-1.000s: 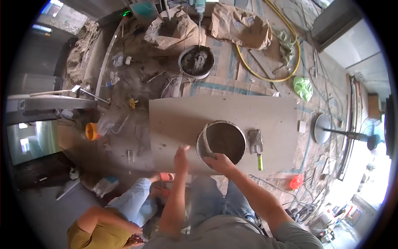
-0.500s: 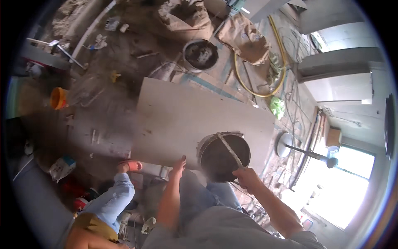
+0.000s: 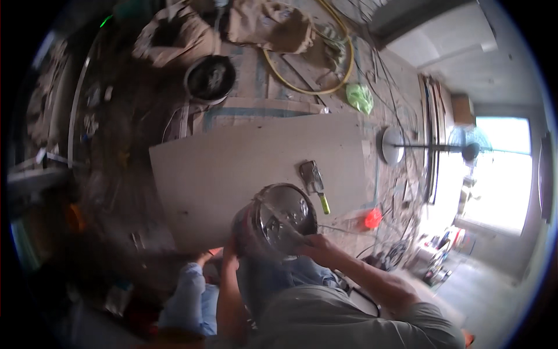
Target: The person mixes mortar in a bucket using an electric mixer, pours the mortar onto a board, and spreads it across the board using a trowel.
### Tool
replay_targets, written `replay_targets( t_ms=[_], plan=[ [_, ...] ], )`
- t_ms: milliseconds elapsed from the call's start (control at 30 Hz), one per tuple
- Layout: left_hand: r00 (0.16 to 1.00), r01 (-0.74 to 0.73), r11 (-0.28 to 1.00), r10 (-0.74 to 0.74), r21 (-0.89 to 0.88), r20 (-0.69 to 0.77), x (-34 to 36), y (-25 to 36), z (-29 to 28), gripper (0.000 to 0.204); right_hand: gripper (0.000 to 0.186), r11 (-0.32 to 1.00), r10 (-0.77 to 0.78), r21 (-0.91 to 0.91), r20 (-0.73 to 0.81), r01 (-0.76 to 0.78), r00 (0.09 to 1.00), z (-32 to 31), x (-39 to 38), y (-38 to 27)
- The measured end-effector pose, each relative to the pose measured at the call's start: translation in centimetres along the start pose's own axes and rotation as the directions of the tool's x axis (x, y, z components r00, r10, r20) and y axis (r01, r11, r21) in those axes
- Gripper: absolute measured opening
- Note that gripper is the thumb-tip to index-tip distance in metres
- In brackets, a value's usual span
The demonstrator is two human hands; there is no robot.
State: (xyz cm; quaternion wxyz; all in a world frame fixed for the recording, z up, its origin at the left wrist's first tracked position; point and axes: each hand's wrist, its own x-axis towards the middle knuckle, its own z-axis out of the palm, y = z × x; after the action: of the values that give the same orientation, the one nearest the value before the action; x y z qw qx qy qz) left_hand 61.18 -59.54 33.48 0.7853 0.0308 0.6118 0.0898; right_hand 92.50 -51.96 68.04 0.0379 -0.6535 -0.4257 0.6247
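Note:
A dark bucket hangs tilted over the near edge of a large grey board. Wet grey mortar glistens inside it. My right hand is closed round the bucket's handle close to the rim. Against the bucket's left wall, low down, my left hand grips it; its fingers are partly hidden and blurred. To the right of the bucket, a trowel with a mortar-smeared blade and a yellow-green grip lies on the board.
Another mortar bucket stands beyond the board, near open paper sacks and a yellow hose. A green plastic bag, a fan stand's round base and a red object are rightward. Another person's jeans-clad leg is at lower left.
The bucket has shifted left and tilted, showing its mortar. My left hand, earlier free with fingers stretched, now holds its side. The trowel and the red object have come into sight. The view has turned.

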Motion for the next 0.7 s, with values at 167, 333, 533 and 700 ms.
replay_targets(
  t_ms=[167, 333, 533, 700],
  plan=[
    [0.950, -0.063, 0.998, 0.065, 0.017, -0.307, -5.2, 3.6, 2.3, 0.073, 0.030, 0.986, -0.152, -0.093, -0.123, 0.141, 0.981, 1.7, 6.9, 8.1],
    [0.880, -0.097, 0.994, 0.106, 0.043, -0.463, -7.1, 4.4, 2.9, 0.069, 0.044, 0.997, 0.052, 0.067, -0.070, -0.047, 0.996, 1.7, 9.6, 7.7],
    [0.836, 0.035, 0.999, -0.011, 0.034, -0.549, -7.4, 4.6, 4.2, 0.069, 0.047, 0.998, 0.062, 0.025, -0.025, -0.061, 0.998, 1.4, 11.6, 7.4],
    [0.873, -0.078, 0.995, 0.035, -0.069, -0.486, -7.5, 3.4, 4.7, 0.070, 0.046, 0.993, 0.115, -0.029, -0.013, -0.115, 0.993, 1.0, 11.3, 6.2]
  ],
)
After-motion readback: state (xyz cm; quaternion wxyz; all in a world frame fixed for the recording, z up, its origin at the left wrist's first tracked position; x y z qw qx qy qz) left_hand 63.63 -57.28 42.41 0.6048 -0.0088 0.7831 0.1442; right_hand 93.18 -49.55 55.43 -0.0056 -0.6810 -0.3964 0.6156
